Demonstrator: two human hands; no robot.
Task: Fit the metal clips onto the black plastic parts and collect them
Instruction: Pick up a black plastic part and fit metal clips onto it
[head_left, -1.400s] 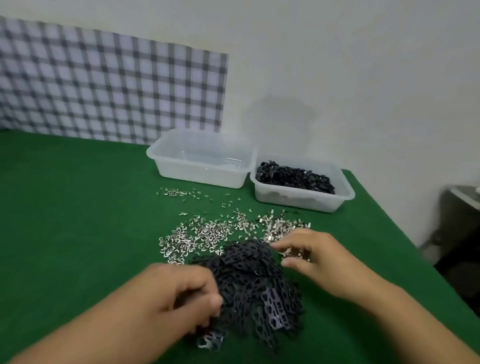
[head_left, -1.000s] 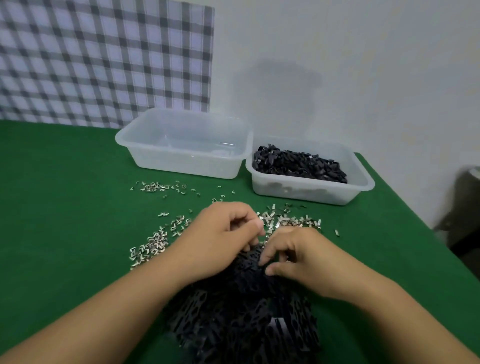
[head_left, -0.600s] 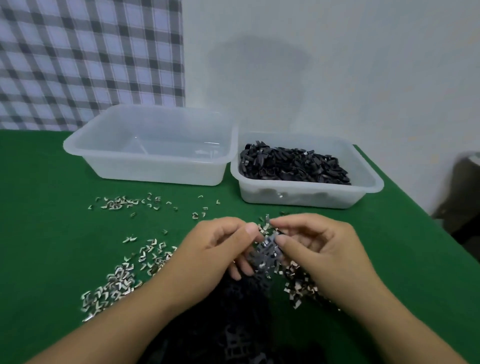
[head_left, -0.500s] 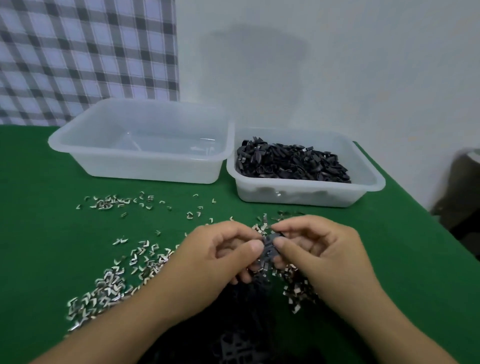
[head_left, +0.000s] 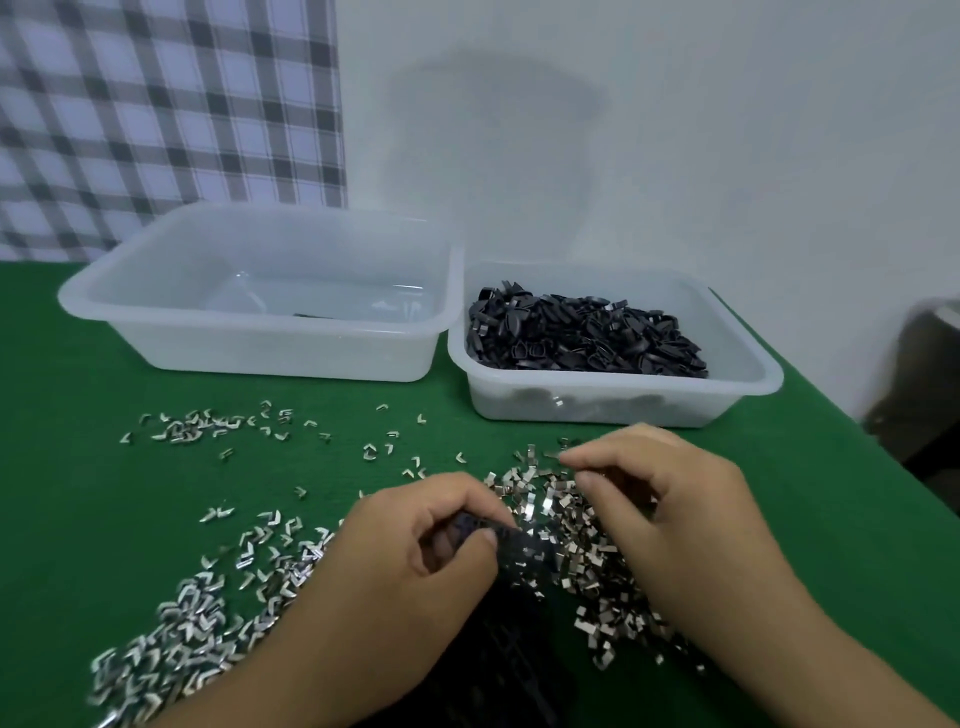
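Clips (head_left: 563, 512) lay in silver drifts over the green bench (head_left: 78, 467) in the head view. They were thickest between and under the two hands, with a long spread running to the lower left and a thin line of strays nearer the tubs. The left hand (head_left: 415, 564) was clenched round a black part (head_left: 514, 543), thumb on top and fingers curled beneath. Only the part's right end showed past the thumb, just above the clips. Below that hand lay a dark heap (head_left: 498, 670) of more black pieces, blurred and partly hidden by the forearm. The right hand (head_left: 675, 519) hung over the clips with its fingers curled down and its fingertips (head_left: 574, 460) at the far edge of the drift. Whether they pinched a clip could not be told. The two hands were near each other but apart.

At the back of the bench two clear tubs stood side by side. The left tub (head_left: 156, 332) showed only a small dark sliver on its floor. The right tub (head_left: 623, 408) held a mound (head_left: 587, 338) of black pieces, a few with silver glints on them. Behind the left tub a checked cloth (head_left: 156, 104) hung against the pale wall (head_left: 675, 130).
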